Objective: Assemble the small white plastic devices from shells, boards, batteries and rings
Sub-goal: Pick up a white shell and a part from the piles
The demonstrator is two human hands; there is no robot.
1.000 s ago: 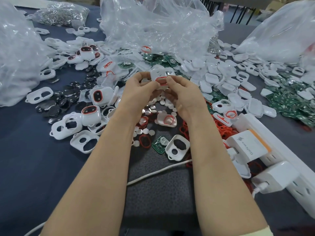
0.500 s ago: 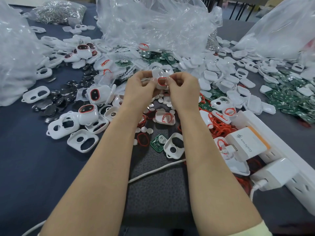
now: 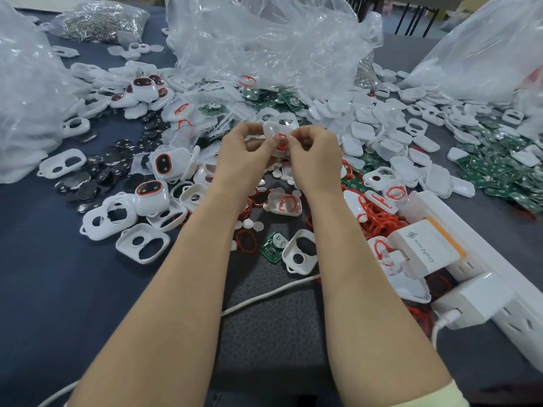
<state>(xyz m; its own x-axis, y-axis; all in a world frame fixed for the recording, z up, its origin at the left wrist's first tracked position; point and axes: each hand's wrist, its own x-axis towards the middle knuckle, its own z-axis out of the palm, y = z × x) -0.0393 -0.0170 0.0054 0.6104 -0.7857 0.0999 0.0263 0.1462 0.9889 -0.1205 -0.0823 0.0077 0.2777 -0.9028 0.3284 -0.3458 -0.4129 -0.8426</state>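
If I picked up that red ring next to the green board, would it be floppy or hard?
Probably floppy: the red ring is a thin loop squashed into an oval, and those in the pile of rings look bent and tangled. It likely weighs almost nothing. Lying flat, it should not roll.

The left hand [image 3: 244, 160] and right hand [image 3: 314, 160] hold a shell [image 3: 271, 131] between them above the table [image 3: 44, 289]; a ring [image 3: 281, 146] seems to sit in it. Bags [image 3: 264, 39] lie behind, batteries [image 3: 88, 183] to the left, a power strip [image 3: 499, 289] to the right, and boards [image 3: 499, 171] far right.
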